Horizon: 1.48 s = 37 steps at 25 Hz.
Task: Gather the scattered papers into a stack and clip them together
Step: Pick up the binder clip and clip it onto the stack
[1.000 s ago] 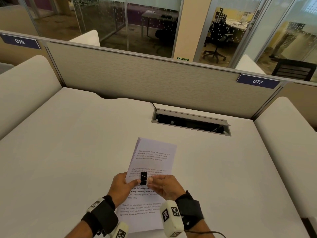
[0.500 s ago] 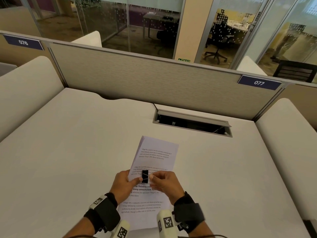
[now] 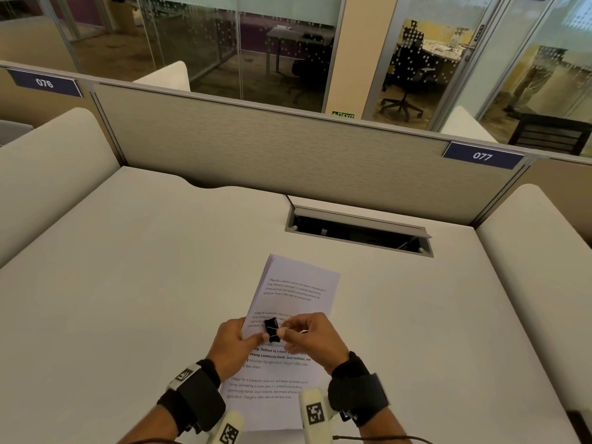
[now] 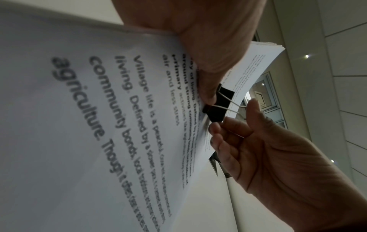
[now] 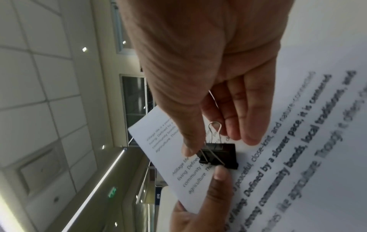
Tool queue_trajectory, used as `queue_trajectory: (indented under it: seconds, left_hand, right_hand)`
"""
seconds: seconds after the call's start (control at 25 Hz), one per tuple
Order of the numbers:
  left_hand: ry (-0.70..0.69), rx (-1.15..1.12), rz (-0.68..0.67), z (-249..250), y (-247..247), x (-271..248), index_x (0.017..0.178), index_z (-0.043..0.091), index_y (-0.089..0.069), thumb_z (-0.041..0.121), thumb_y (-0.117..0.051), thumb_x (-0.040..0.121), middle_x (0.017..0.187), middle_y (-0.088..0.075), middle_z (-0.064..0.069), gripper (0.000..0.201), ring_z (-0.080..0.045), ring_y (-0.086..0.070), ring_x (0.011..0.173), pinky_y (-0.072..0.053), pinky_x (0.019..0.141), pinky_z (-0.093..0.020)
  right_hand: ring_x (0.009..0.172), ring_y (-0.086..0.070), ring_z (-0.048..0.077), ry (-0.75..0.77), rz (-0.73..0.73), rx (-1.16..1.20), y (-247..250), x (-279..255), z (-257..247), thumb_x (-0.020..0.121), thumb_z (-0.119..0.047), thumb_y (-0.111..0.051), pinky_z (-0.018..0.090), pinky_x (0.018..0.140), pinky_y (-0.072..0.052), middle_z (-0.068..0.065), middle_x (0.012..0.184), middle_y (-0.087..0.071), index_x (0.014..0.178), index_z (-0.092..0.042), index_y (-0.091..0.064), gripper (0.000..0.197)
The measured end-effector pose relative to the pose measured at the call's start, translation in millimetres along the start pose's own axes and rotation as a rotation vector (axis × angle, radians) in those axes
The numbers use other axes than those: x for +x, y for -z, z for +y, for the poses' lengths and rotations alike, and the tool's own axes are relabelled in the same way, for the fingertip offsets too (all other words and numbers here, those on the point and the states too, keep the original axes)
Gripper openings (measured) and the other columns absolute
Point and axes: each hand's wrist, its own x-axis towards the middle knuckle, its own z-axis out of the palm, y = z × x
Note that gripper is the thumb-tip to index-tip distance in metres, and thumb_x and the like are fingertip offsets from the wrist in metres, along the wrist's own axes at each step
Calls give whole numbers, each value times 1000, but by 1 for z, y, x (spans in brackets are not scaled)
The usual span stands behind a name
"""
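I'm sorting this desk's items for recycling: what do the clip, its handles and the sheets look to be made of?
Binder clip: the black body looks like painted sheet metal, with a smooth, faintly glossy face and sharp folded edges. Its wire handles look like bare silvery steel, thin and shiny. Stack of papers: plain matte white office paper with black print; layered sheet edges show at the corner. All judged by look alone.

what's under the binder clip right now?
The stack of printed papers lies directly below the black binder clip, which the left hand and right hand pinch above it. Text beneath clip and hands is covered; under the stack only bare desk shows at its edges.
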Motion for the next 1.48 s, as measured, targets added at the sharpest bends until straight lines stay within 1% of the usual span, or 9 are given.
queue_trajectory:
  seconds: [0.16,0.36,0.64,0.76,0.88,0.96,1.2,1.36,1.48]
  left_hand:
    - [-3,1,-1,1,1,0,92,20,-67,17,-72,81,78,-76,0,12,-18,-74,68,-59,57,-26]
    - [17,6,-2,-1,2,1,96,15,-67,17,-70,83,84,-76,-5,13,-19,-75,69,-59,57,-26]
    - [34,-47,-42,-1,2,-2,93,17,-67,14,-70,83,84,-76,-7,12,-22,-75,71,-60,60,-31]
    - [59,-95,-80,0,2,-3,97,12,-67,13,-71,82,85,-77,-9,16,-25,-75,73,-61,63,-34]
    - [74,-180,-135,3,4,-4,104,7,-66,10,-70,82,92,-77,-12,22,-29,-74,79,-61,66,-36]
    - [74,-223,-147,6,7,-4,105,4,-66,10,-69,83,96,-76,-13,23,-31,-74,82,-61,70,-40]
    - [60,-293,-208,17,22,-7,107,1,-63,53,-86,46,99,-76,-13,84,-34,-73,85,-61,66,-36]
    - [38,-292,-214,21,23,-6,108,-1,-61,53,-86,47,100,-75,-16,85,-37,-73,85,-61,68,-41]
    - [25,-257,-229,24,22,-7,108,0,-61,43,-83,60,100,-75,-15,68,-36,-73,85,-61,70,-43]
  right_hand:
    - [67,-70,13,25,7,-219,-4,-2,0,86,-39,-65,22,65,-60,-2,91,-69,105,-10,-67,34]
    - [64,-66,10,71,25,-320,-9,-4,-3,89,-42,-60,15,57,-55,4,96,-69,105,-9,-66,36]
    - [58,-64,9,84,19,-405,-7,-2,0,87,-46,-60,21,62,-55,-5,69,-66,78,-23,-62,25]
    - [50,-60,7,89,34,-278,-7,-4,3,86,-39,-65,20,58,-54,-4,62,-64,73,-20,-65,23]
    - [48,-58,12,64,57,-5,-4,-7,7,82,-41,-70,28,54,-52,6,63,-65,75,-1,-70,41]
    - [46,-56,13,39,52,251,-2,-12,7,75,-48,-74,23,49,-48,7,61,-65,75,1,-71,49]
    - [35,-51,8,-17,41,940,8,-26,-21,38,-48,-94,15,38,-43,7,53,-62,71,-7,-72,56]
    - [35,-50,7,91,16,1013,12,-34,-41,43,-46,-93,15,39,-42,6,53,-62,77,-6,-70,57]
    - [39,-52,7,245,64,776,24,-39,-58,68,-45,-81,15,40,-43,6,56,-64,70,-9,-69,38]
